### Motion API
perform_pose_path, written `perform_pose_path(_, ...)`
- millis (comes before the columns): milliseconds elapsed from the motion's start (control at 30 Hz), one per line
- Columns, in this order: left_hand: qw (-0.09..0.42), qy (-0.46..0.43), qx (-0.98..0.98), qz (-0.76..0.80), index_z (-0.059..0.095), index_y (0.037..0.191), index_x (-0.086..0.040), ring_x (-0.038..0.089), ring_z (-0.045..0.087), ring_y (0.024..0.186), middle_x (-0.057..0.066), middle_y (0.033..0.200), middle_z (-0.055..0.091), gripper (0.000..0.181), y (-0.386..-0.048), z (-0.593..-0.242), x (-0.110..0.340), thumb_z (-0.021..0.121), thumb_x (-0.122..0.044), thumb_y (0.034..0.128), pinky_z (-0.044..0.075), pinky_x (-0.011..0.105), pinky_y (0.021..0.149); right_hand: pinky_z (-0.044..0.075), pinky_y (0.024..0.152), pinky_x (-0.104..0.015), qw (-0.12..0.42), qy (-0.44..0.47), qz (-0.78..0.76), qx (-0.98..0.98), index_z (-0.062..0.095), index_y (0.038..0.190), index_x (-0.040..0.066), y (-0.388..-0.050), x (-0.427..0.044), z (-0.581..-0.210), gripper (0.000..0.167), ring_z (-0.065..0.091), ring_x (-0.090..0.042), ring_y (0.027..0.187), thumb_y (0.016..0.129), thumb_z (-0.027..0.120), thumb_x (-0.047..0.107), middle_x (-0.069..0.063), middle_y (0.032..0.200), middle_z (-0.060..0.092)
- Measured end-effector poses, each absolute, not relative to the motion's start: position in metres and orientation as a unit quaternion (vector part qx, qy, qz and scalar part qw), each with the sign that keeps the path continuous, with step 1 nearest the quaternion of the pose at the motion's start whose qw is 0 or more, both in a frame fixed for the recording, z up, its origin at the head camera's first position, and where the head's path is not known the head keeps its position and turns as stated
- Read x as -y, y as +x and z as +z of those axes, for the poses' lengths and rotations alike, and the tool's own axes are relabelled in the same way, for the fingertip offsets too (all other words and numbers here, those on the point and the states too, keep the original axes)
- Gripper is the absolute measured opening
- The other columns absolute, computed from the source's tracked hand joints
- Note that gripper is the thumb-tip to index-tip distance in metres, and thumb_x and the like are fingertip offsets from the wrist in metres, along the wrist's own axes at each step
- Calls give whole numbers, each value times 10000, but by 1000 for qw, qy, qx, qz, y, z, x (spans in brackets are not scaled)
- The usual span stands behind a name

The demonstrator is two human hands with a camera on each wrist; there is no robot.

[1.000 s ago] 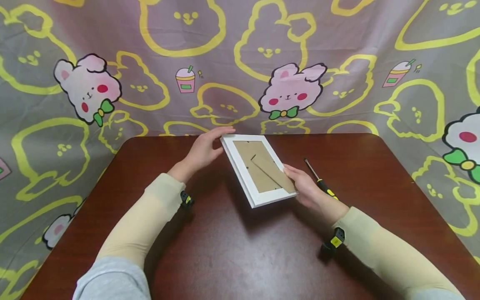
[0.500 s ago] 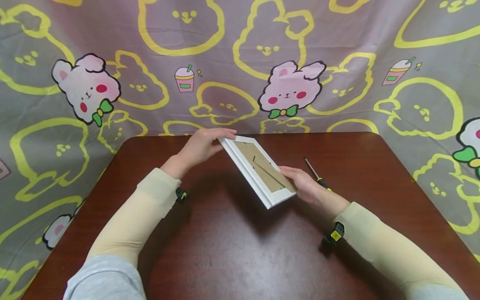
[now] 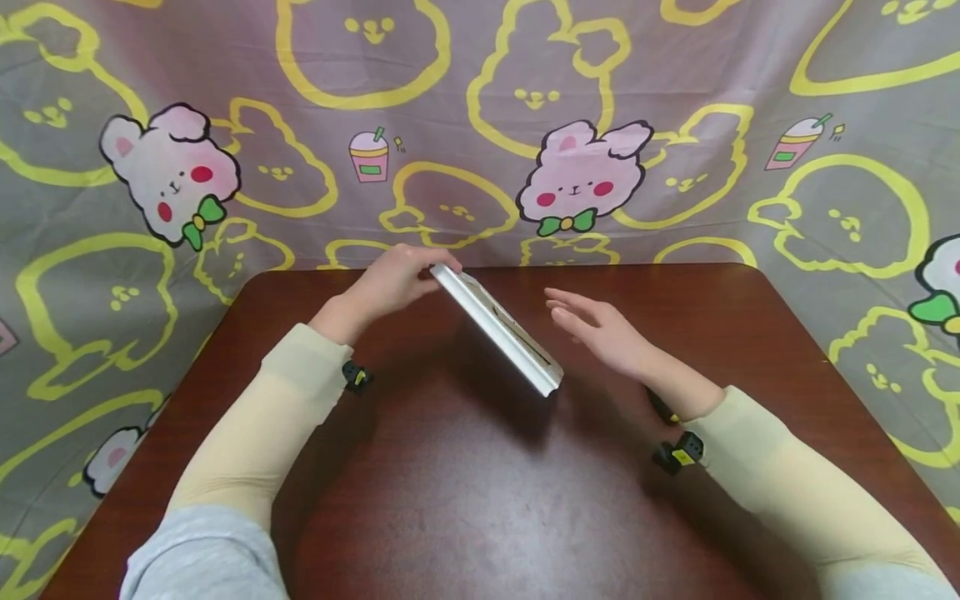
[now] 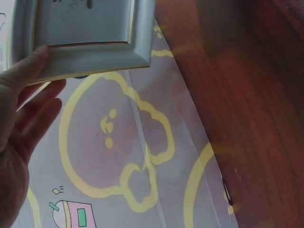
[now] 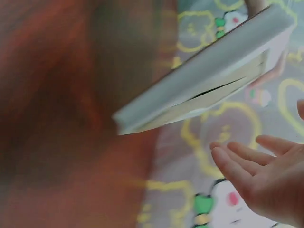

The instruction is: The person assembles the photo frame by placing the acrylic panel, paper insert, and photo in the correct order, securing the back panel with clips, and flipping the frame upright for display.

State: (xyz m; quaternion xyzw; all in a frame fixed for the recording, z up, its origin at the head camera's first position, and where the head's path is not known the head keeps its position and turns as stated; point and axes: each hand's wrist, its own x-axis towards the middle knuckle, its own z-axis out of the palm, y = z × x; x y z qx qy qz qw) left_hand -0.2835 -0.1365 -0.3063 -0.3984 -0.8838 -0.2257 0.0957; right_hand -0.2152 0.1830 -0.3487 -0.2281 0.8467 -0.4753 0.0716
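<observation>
A white picture frame (image 3: 498,333) with a brown backing hangs tilted above the table, seen nearly edge-on in the head view. My left hand (image 3: 393,283) pinches its far left end, thumb on the front moulding and fingers behind, as the left wrist view shows on the frame's front (image 4: 90,61). To the right of the picture frame, my right hand (image 3: 603,333) is apart from it with fingers extended. The right wrist view has that hand (image 5: 266,175) beside the frame's back (image 5: 209,95), holding nothing. A screwdriver (image 3: 662,406) lies mostly hidden under the right forearm.
The dark reddish-brown table (image 3: 480,517) spreads beneath both arms. A patterned curtain (image 3: 450,125) with bears and rabbits hangs behind and at both sides. Camera bands sit on both wrists.
The picture frame has turned from showing its back to nearly edge-on. My right hand has let go and moved off to the right, covering more of the screwdriver; the left keeps its hold.
</observation>
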Motion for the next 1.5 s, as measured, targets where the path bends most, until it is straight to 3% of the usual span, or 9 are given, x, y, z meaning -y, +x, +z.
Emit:
perform_pose_path(267, 98, -388, 893, -206, 688, 1078, -90, 251, 594, 821, 60, 992, 700, 248, -288, -303, 132, 733, -3, 850, 480, 383, 770, 451, 955, -481, 27, -247, -337, -908, 401, 1498, 185, -198, -158, -324, 647, 566, -241, 1189, 946, 592, 464, -91, 1370, 552)
perform_pose_path(367, 101, -379, 896, -206, 685, 1076, -97, 270, 579, 801, 62, 972, 695, 247, -289, -303, 129, 733, -6, 851, 470, 385, 756, 503, 827, -424, -5, -252, -285, -925, 418, 1489, 182, -194, -149, -325, 668, 609, -225, 1030, 921, 634, 458, -83, 1342, 575)
perform_pose_path(467, 105, -370, 900, -207, 685, 1074, -109, 277, 590, 809, 58, 974, 696, 235, -290, -304, 126, 729, -21, 861, 472, 387, 760, 491, 648, -367, -54, -261, -236, -935, 452, 1469, 161, -191, -142, -327, 667, 590, -211, 793, 898, 678, 420, -82, 1211, 648)
perform_pose_path(567, 106, -363, 901, -213, 682, 1073, -119, 251, 590, 812, 50, 987, 697, 214, -289, -305, 124, 720, -44, 875, 473, 376, 768, 422, 512, -337, -97, -266, -195, -939, 488, 1445, 157, -189, -136, -328, 647, 531, -202, 623, 879, 712, 378, -77, 975, 691)
perform_pose_path(767, 112, -359, 899, -225, 682, 1070, -127, 217, 583, 811, 42, 999, 696, 199, -287, -305, 120, 710, -55, 886, 483, 364, 774, 380, 419, -308, -150, -283, -174, -931, 567, 1360, 101, -189, -134, -327, 537, 466, -190, 484, 862, 730, 217, -88, 769, 665)
perform_pose_path(967, 125, -357, 894, -239, 680, 1137, -126, 223, 596, 823, 53, 1049, 698, 268, -282, -309, 115, 723, -68, 878, 486, 372, 773, 447, 433, -365, -204, -298, -159, -919, 605, 1225, 66, -191, -140, -331, 416, 547, -235, 506, 833, 731, 121, -133, 796, 690)
perform_pose_path(1233, 146, -353, 884, -270, 513, 1398, -118, 205, 655, 957, 89, 1152, 670, 550, -274, -319, 110, 717, -85, 888, 518, 359, 814, 432, 443, -317, -178, -271, -217, -921, 623, 1263, 51, -196, -153, -334, 430, 591, -205, 548, 849, 726, 102, -157, 950, 717)
perform_pose_path(1400, 120, -337, 871, -337, 321, 1496, -89, 214, 549, 1206, 108, 1347, 557, 704, -266, -336, 112, 703, -139, 907, 429, 396, 993, 514, 489, -340, -170, -254, -263, -915, 613, 1271, 58, -198, -163, -333, 410, 677, -249, 662, 869, 692, 76, -182, 1015, 704)
perform_pose_path(1500, 85, -287, 864, -404, 255, 1508, -69, 248, 465, 1296, 133, 1437, 468, 724, -263, -347, 113, 678, -164, 929, 381, 449, 1036, 556, 541, -409, -163, -233, -308, -908, 617, 1277, 70, -200, -170, -331, 394, 702, -285, 742, 886, 666, 65, -187, 1027, 699)
